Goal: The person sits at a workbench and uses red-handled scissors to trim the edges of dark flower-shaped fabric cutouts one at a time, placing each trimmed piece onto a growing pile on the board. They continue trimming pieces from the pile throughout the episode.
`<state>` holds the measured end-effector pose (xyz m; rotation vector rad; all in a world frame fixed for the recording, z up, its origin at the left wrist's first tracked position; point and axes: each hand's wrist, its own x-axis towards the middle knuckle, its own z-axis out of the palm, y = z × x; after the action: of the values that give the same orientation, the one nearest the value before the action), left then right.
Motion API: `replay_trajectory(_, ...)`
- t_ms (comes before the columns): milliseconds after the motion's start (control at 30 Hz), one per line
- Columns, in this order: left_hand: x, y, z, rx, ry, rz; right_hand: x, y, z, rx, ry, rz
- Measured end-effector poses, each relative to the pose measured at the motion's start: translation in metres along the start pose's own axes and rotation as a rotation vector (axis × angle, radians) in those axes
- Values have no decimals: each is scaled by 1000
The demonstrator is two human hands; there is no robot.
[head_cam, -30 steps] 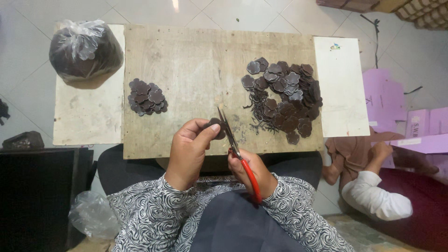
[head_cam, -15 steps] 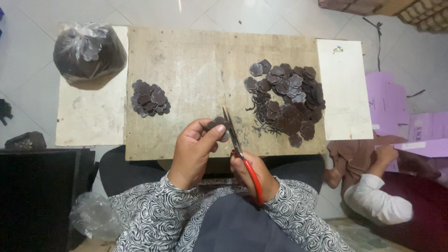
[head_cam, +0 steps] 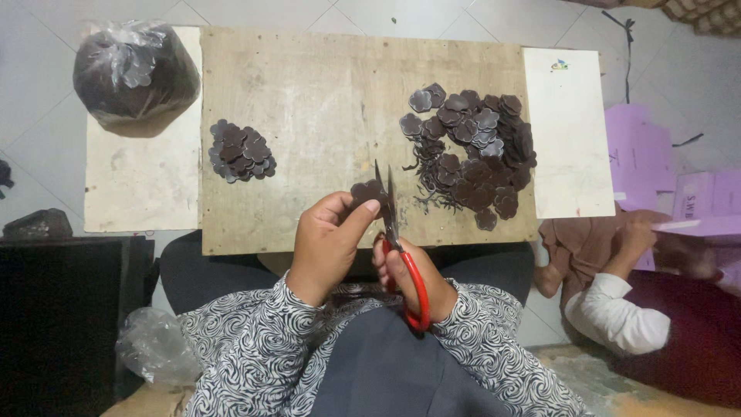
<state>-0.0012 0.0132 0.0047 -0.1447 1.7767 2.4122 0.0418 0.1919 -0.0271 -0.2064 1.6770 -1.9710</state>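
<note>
My left hand [head_cam: 328, 243] pinches a small dark brown flower-shaped piece [head_cam: 366, 191] over the near edge of a wooden board [head_cam: 324, 93]. My right hand [head_cam: 409, 279] grips red-handled scissors [head_cam: 395, 232], whose blades stand slightly apart right beside the piece. A small heap of dark cut pieces [head_cam: 241, 151] lies on the board's left side. A larger heap of similar dark pieces [head_cam: 475, 147] with thin trimmings lies on the right.
A clear plastic bag full of dark pieces [head_cam: 133, 71] sits on a pale panel [head_cam: 139, 185] at the left. A white panel [head_cam: 570, 139] adjoins the board on the right. Another person's arm in a white sleeve [head_cam: 617, 316] and purple boxes [head_cam: 656, 170] are at the right.
My hands, the dark piece and the scissors have stayed at the board's near edge; the blades have shifted only slightly against the piece. Both heaps are unchanged.
</note>
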Motion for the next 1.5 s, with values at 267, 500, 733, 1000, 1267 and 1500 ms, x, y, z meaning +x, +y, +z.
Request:
replay_trajectory(267, -5, 4, 6, -18, 15, -6, 0, -3, -1, 16, 22, -9)
replay_trajectory(500, -8, 9, 9, -48, 18, 10, 0, -3, 5, 80, 35, -100)
replay_trajectory(733, -7, 5, 11, -66, 20, -6, 1, -4, 6, 110, 41, -90)
replay_trajectory(1000, -9, 6, 7, -35, 46, -28, -1, -6, 6, 118, 23, -71)
replay_trajectory(1267, -9, 11, 5, -13, 60, -27, 0, -7, 4, 79, 11, -84)
replay_trajectory(1500, -8, 15, -1, 86, 89, -46, -1, -10, 5, 14, 53, -2)
